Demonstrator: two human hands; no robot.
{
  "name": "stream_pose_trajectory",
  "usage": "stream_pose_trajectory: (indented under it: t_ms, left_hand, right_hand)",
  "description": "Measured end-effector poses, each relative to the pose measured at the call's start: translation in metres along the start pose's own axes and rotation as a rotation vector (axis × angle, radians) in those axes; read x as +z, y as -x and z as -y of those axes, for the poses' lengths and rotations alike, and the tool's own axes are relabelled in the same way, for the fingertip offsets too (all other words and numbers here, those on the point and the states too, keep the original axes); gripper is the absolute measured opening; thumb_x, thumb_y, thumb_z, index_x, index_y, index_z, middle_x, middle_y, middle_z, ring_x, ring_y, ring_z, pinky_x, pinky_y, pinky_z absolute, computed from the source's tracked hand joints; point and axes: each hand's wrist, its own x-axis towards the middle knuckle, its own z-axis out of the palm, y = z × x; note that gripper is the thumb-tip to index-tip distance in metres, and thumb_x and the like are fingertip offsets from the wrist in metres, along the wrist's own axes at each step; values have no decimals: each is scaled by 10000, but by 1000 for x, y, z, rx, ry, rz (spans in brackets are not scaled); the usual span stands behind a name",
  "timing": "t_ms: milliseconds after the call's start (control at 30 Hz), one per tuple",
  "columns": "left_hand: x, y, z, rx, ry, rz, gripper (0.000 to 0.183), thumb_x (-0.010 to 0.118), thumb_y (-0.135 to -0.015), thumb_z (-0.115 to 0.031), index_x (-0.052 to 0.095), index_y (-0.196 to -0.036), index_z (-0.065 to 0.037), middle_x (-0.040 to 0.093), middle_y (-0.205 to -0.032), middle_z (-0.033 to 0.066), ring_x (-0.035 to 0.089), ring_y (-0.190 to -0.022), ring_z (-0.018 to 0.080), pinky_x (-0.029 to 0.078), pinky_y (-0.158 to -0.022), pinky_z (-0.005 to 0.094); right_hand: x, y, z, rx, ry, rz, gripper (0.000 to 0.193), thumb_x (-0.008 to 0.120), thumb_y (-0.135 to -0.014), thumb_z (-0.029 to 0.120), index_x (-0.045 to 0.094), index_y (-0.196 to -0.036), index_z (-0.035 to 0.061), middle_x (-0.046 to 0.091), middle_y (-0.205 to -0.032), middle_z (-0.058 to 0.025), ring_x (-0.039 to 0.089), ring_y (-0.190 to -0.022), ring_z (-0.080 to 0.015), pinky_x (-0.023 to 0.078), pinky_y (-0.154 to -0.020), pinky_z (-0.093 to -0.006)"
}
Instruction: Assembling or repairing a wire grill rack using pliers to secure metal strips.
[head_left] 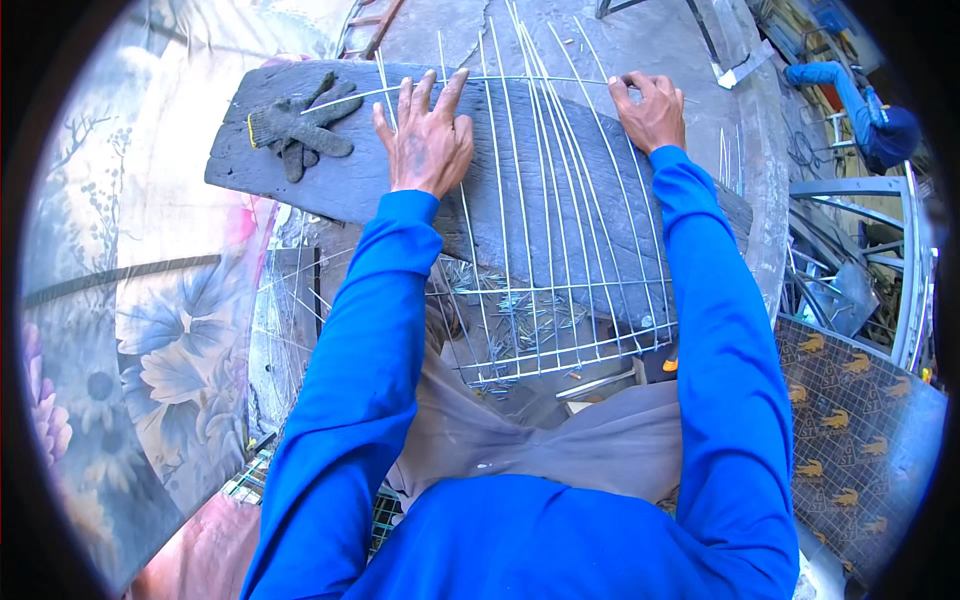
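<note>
our right grip [655, 112] pinching a slender pale rod [505, 77], our left grip [428, 148] over it, closure unclear, pale thin-rod lattice [552, 287] across the dark wooden desk [340, 190], grey knitted glove [285, 125] far left

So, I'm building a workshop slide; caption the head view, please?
Left hand and right hand at a thin crosswise rod, above fanned wires on a weathered board.

I have a dark, weathered wooden board [350, 190] below me, with dark grey gloves [290, 124] lying toward its left end. Thin pale rods [552, 130] lie across its middle and right, overrunning its far and near edges. Grey floor [430, 40] stretches beyond it; on its near side I see scattered clippings [515, 325].
</note>
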Motion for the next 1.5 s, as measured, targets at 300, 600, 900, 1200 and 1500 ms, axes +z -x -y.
stream_pose_trajectory:
  t_ms: [300,600,900,1200,1500]
  left_hand:
    - [4,5,-5,-45,-122,0,501,502,-997,-586,606,-1395,-299,522,-1364,138,453,-1335,343,158,-1175,641]
    - [-7,14,-13,15,-68,-157,285,616,-985,-475,768,-1101,-264,625,-1122,77,558,-1139,281,282,-1077,550]
    - [-26,42,-38,23,-80,-31,260,667,-953,-454,749,-1100,-256,630,-1074,64,578,-1103,270,330,-1034,517]
    - [-38,69,-40,-9,-58,72,251,629,-978,-370,713,-1205,-306,630,-1163,73,574,-1164,282,334,-1055,522]
    - [-44,96,-50,-8,-48,87,262,633,-963,-308,707,-1215,-300,615,-1130,75,576,-1118,281,355,-1029,520]
  right_hand:
    - [-7,13,0,-92,41,-54,344,616,-944,501,764,-1039,205,658,-1165,-109,569,-1129,-333,503,-967,-456]
    - [-32,50,-11,-324,158,-102,264,660,-963,401,760,-987,158,683,-1059,-55,605,-1011,-297,483,-861,-445]
    - [-49,81,-22,-330,144,-138,233,658,-964,381,735,-1020,168,682,-1044,-55,605,-1010,-297,480,-856,-454]
    - [-69,93,-22,-356,216,-8,246,631,-971,387,728,-1043,173,690,-1056,-41,619,-1019,-299,489,-862,-474]
    - [-86,105,-30,-380,248,96,249,621,-983,390,713,-1067,174,677,-1083,-44,625,-1032,-305,501,-874,-482]
